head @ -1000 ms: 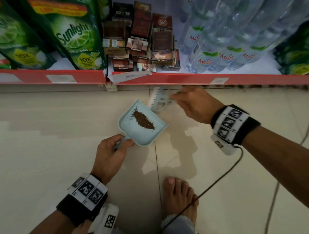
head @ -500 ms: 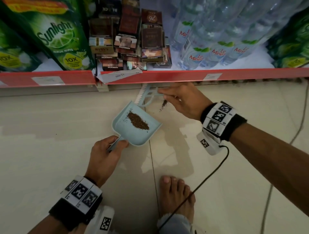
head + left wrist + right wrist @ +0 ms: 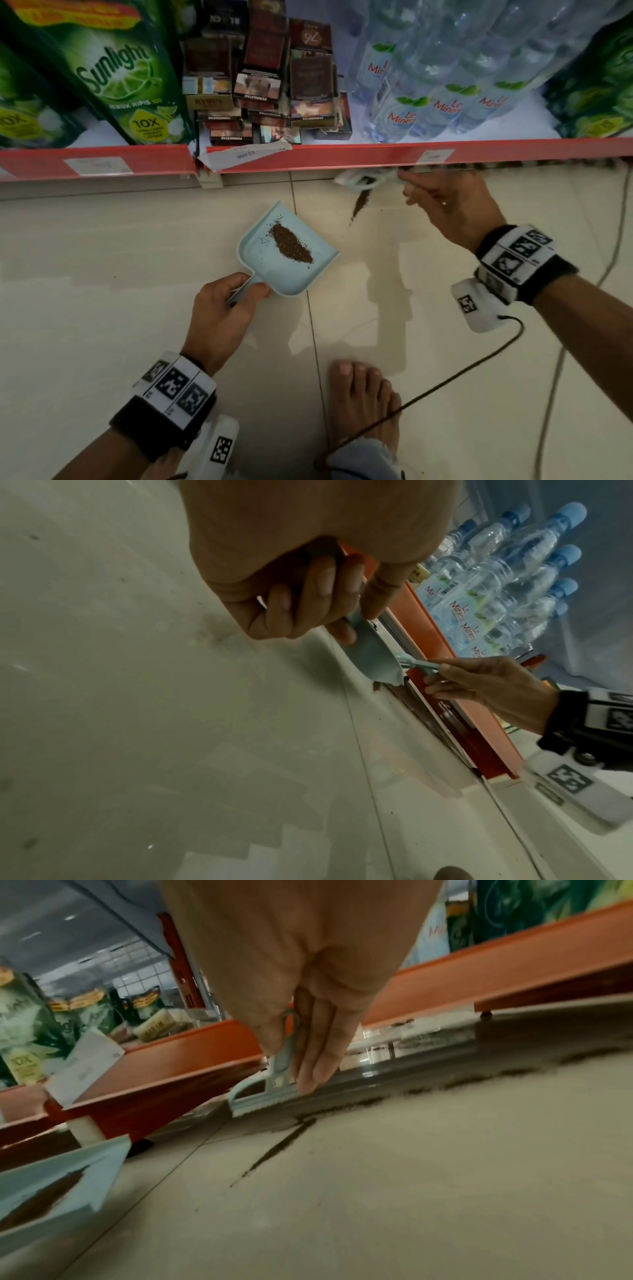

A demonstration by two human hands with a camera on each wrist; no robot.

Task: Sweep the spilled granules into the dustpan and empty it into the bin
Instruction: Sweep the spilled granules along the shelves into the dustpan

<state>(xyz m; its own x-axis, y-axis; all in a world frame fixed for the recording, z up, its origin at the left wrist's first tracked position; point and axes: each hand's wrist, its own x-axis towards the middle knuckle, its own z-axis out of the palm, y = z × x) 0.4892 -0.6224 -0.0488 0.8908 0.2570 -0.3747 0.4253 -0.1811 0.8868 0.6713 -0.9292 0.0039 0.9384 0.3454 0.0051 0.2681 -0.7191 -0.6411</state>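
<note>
Person is crouching at the bottom shelf [image 3: 102, 162], bare foot [image 3: 363, 397] planted on the pale tile floor [image 3: 102, 308].

Left hand [image 3: 219, 315] is grasping the handle of a light blue dustpan [image 3: 270, 274], fingers curled round it, thumb lying on top. The pan is sitting near the middle of the floor, open edge pointing toward the far shelf. A pile of brown granules [image 3: 291, 243] is lying inside it, running diagonally across the tray.

Right hand [image 3: 452, 209] is reaching to the far right, pinching the handle of a small light blue brush [image 3: 363, 180]. The brush head is sitting right at the foot of the shelf, partly under the red shelf edge. From the right wrist view, the brush [image 3: 263, 1096] is touching the floor, fingers [image 3: 318, 1053] lying along its handle.

A thin streak of spilled granules [image 3: 359, 205] is trailing from the brush toward the near side, apart from the dustpan. More granules [image 3: 479, 1080] are lying in a line along the shelf base to the right.

On the shelf: green Sunlight pouches [image 3: 126, 78] at left, cigarette packs [image 3: 267, 92] in the middle, Le Minerale water bottles [image 3: 442, 85] at right. A loose price tag [image 3: 246, 156] is hanging crooked off the shelf edge.
</note>
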